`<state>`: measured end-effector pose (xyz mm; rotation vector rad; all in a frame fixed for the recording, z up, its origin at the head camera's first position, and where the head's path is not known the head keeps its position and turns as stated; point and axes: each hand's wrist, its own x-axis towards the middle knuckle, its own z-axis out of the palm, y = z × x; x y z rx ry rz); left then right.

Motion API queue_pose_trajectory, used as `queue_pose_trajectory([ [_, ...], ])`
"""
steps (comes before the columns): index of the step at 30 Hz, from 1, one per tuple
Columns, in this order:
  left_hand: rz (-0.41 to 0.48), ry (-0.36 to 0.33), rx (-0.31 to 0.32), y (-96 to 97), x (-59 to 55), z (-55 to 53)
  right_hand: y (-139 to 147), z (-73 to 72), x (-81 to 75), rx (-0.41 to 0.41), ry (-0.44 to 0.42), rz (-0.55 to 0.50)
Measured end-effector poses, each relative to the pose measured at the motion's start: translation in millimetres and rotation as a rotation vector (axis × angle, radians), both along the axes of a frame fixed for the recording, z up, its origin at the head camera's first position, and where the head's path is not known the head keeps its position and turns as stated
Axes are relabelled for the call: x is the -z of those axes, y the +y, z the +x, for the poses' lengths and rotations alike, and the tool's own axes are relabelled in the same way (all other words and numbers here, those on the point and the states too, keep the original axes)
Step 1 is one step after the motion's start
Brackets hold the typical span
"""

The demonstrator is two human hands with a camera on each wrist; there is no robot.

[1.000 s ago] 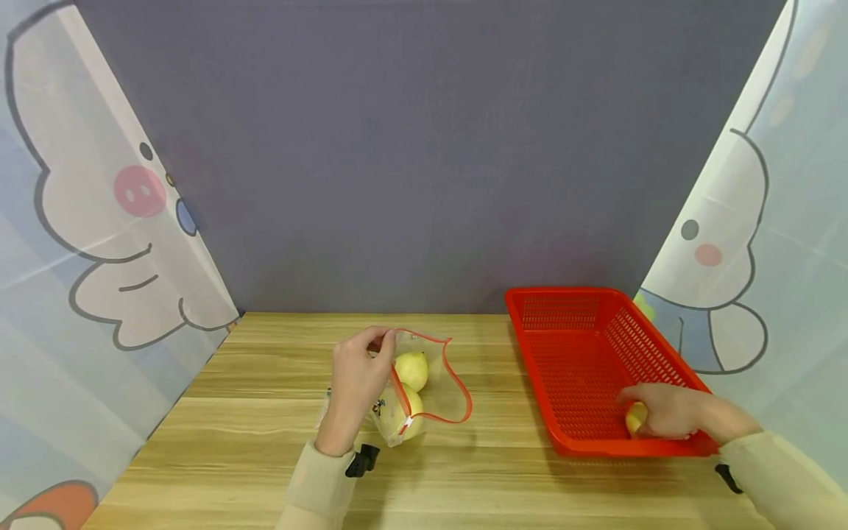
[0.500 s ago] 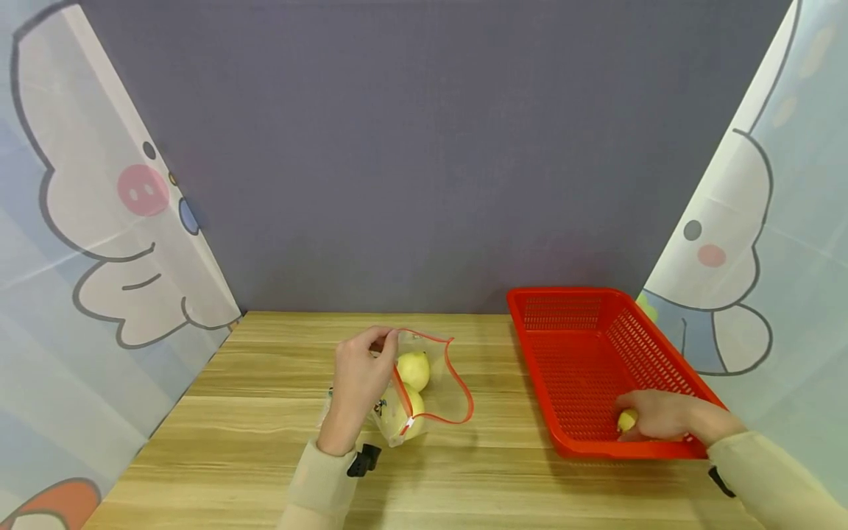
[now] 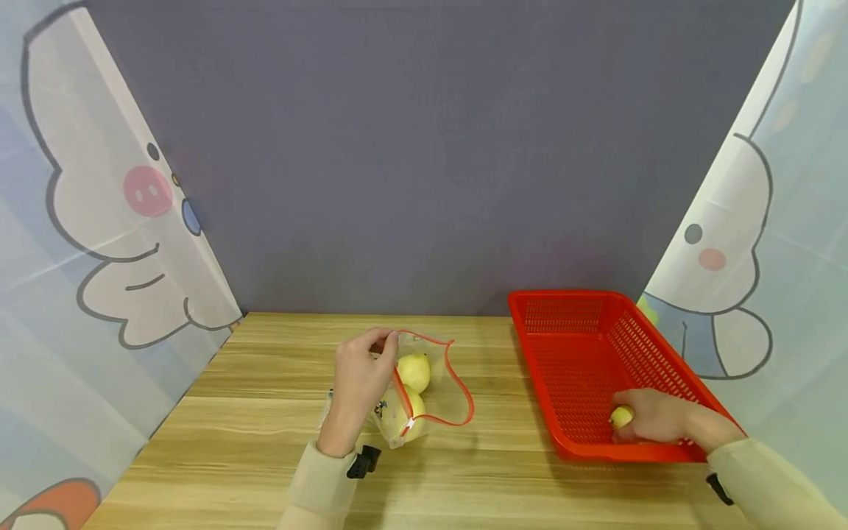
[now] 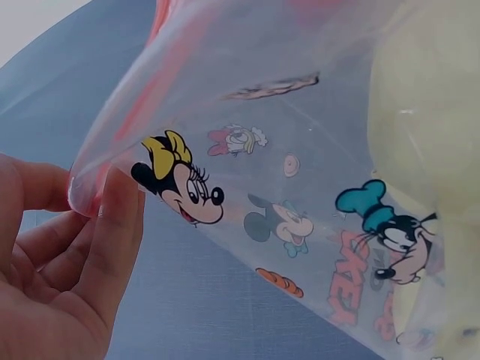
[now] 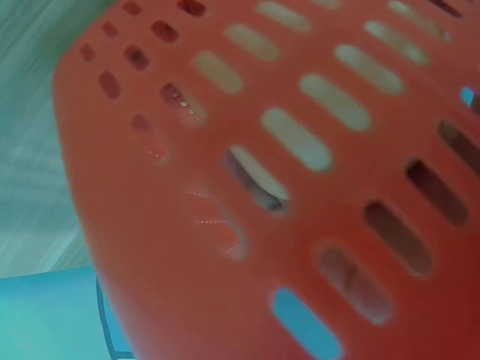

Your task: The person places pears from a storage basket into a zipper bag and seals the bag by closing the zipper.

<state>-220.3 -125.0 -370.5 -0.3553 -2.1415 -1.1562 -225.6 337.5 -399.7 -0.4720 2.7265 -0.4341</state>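
Bag (image 3: 439,391) (fruit (image 3: 414,372) inside) left of basket (image 3: 571,361)

A plain dark-grey backdrop (image 3: 424,154) rises behind the yellowish-brown wood-grained surface (image 3: 477,478), between pale blue sheets (image 3: 804,243) printed with white cartoon animals.

Yel. fruits (image 3: 414,372): 2 in clr bag (image 3: 439,390), 1 in bskt (image 3: 570,368)

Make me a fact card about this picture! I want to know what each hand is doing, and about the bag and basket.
Left hand: pinches the edge of the clear bag
Bag: mouth open, red edges, cartoon faces printed on it
Inside bag: at least two yellow fruits
Right hand: in the red basket, holding another yellow fruit
Basket: slotted sides, to the right of the bag
Fruit lifted off basket floor: can't tell
Table: wood-patterned
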Motion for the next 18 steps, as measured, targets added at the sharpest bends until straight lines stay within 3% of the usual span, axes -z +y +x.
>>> queue_pose_trajectory([
  [8,0.003,-0.001,-0.001,0.1,-1.0,0.5,-4.5,3.3,-1.1,-0.031,0.170,-0.039],
  [18,0.011,-0.015,0.005,-0.1,-1.6,1.0,-11.8,4.3,-7.6,0.051,0.284,-0.026],
])
